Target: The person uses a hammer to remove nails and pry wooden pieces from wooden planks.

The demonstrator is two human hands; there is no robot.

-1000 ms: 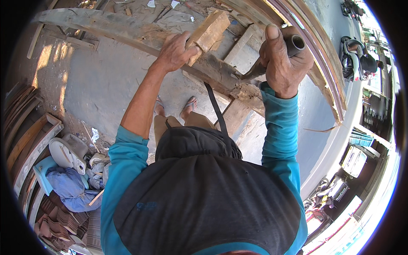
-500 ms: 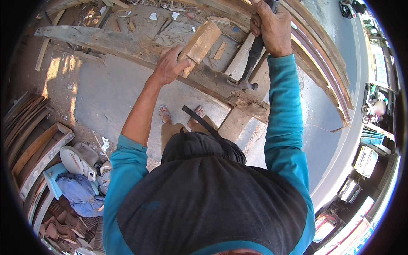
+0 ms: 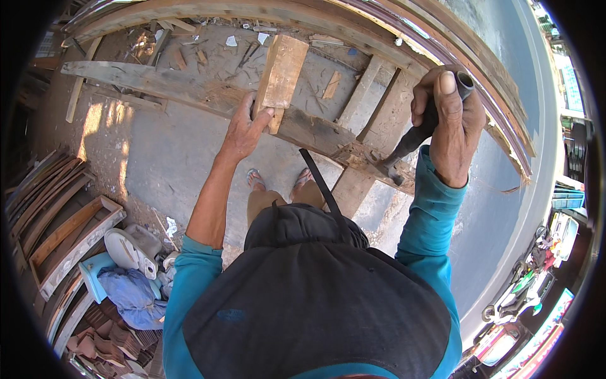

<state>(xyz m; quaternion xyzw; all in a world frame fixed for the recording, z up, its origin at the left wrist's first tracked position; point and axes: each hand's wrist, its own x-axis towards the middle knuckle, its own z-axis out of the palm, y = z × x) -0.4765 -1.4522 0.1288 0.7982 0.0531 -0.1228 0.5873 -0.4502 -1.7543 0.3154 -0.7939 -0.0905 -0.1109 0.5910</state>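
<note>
My left hand (image 3: 242, 129) is closed around the near end of a short, thick wooden block (image 3: 282, 72), thumb on its right side. A thinner wooden piece (image 3: 276, 119) shows at the block's near end, beside my thumb. In my right fist is a hammer (image 3: 411, 140) with a dark handle, its butt end pointing up beside my thumb. The hammer's head hangs low at the right end of a long weathered beam (image 3: 309, 128); whether it touches the wood I cannot tell.
Long planks (image 3: 505, 120) run along the far and right side, with a cross board (image 3: 394, 107) joining the beam. Wood scraps (image 3: 331, 84) litter the ground beyond. Stacked frames (image 3: 79, 246), a blue bag (image 3: 129, 294) and roof tiles (image 3: 107, 341) lie at lower left. Vehicles (image 3: 524, 290) stand right.
My right hand and the hammer have come nearer and to the right, and the hammer's head is now lower right. My left hand has turned the block more straight away from me.
</note>
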